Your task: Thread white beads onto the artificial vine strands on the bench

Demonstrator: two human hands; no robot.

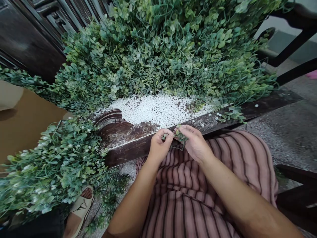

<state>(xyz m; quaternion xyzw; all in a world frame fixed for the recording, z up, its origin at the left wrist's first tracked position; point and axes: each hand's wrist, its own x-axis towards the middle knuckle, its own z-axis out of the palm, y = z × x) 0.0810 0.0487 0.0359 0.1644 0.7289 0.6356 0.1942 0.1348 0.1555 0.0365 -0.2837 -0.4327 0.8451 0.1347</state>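
My left hand (159, 145) and my right hand (195, 142) meet just in front of a dark wooden bench (128, 145), above my striped lap (193, 198). Both are closed in a pinch on one small green plastic sprig (178, 135). The left fingertips grip its left tip, and the right fingers wrap its leafy part. Just beyond my hands a heap of small white beads (158, 109) lies on the bench top. A big pile of green artificial foliage (160, 49) rises behind the beads.
A second heap of foliage dotted with white beads (49, 165) lies at lower left. A sandalled foot (79, 208) shows below it. Dark carved wooden furniture (29, 36) stands at back left, a brown board (24, 122) at left, speckled floor (292, 132) at right.
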